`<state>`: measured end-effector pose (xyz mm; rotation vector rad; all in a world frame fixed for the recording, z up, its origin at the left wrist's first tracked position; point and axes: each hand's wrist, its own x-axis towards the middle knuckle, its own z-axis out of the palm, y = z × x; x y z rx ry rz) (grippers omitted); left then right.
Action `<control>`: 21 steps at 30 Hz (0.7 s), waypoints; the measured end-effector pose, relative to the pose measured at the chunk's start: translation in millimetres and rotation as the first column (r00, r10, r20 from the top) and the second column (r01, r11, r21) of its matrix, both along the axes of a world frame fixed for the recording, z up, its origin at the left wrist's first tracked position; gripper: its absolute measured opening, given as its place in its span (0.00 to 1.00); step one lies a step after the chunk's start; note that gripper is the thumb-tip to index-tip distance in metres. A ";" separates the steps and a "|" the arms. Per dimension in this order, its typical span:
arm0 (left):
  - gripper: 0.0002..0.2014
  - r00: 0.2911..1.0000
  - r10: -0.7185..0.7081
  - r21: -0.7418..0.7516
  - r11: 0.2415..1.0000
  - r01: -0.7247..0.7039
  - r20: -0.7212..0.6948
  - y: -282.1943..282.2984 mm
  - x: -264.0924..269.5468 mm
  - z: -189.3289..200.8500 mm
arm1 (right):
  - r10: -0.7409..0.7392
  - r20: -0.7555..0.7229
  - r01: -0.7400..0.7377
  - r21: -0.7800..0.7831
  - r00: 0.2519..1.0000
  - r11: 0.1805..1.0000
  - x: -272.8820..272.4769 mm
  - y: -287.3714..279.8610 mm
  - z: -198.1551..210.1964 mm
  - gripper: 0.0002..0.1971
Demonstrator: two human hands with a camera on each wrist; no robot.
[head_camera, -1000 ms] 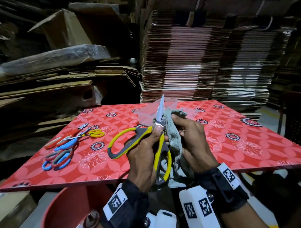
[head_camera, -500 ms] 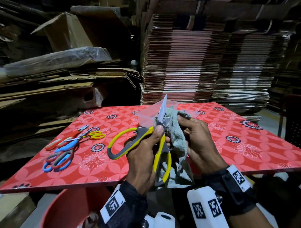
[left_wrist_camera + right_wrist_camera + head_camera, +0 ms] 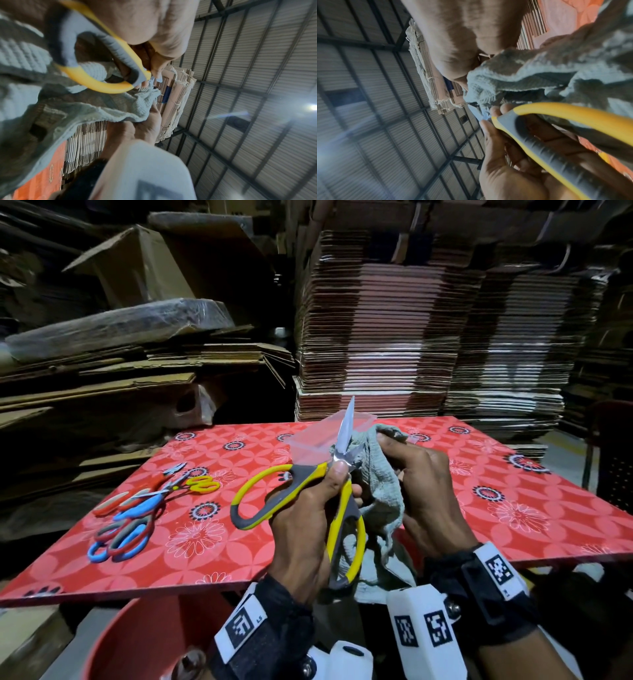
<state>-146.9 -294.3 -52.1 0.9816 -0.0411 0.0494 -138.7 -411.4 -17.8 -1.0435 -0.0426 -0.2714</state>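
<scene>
My left hand [image 3: 310, 518] grips a large pair of yellow-and-grey scissors [image 3: 344, 510] by the right-hand handle, thumb near the pivot, blades spread and pointing up. One steel blade [image 3: 344, 428] stands clear; the other is hidden in a grey-green cloth [image 3: 373, 474]. My right hand [image 3: 423, 481] holds that cloth bunched against the blade. The left wrist view shows the yellow handle loop [image 3: 96, 81] and the cloth [image 3: 77, 108] close up. The right wrist view shows the cloth [image 3: 530, 75] and the handle [image 3: 556, 116].
Several smaller scissors [image 3: 137, 515] with red, blue and yellow handles lie on the left of the red flowered table [image 3: 513, 508]. A clear plastic box [image 3: 318, 440] stands behind the blade. A red tub [image 3: 137, 642] sits below the table's front edge. Stacked cardboard [image 3: 394, 330] fills the back.
My right hand has slid the cloth a little up along the blade. The left hand keeps the same grip on the scissors.
</scene>
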 end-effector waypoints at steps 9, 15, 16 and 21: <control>0.08 0.999 -0.027 0.011 1.000 0.027 0.017 3.1 5.2 0.8 | 0.037 0.028 -0.038 0.032 0.999 0.999 4.7 -2.4 2.4 0.12; 0.09 0.999 -0.023 0.002 1.000 0.023 0.031 1.2 7.0 5.2 | 0.010 0.049 -0.007 -0.049 0.999 0.999 10.3 -7.0 8.6 0.12; 0.09 0.999 -0.026 -0.008 1.000 0.026 0.026 1.9 7.6 5.0 | 0.020 0.054 -0.018 -0.051 0.998 0.999 11.4 -8.2 8.6 0.11; 0.09 0.999 -0.042 -0.027 0.999 0.043 0.031 3.9 9.8 6.2 | -0.019 0.068 0.027 -0.116 0.998 0.993 20.3 -16.9 8.8 0.09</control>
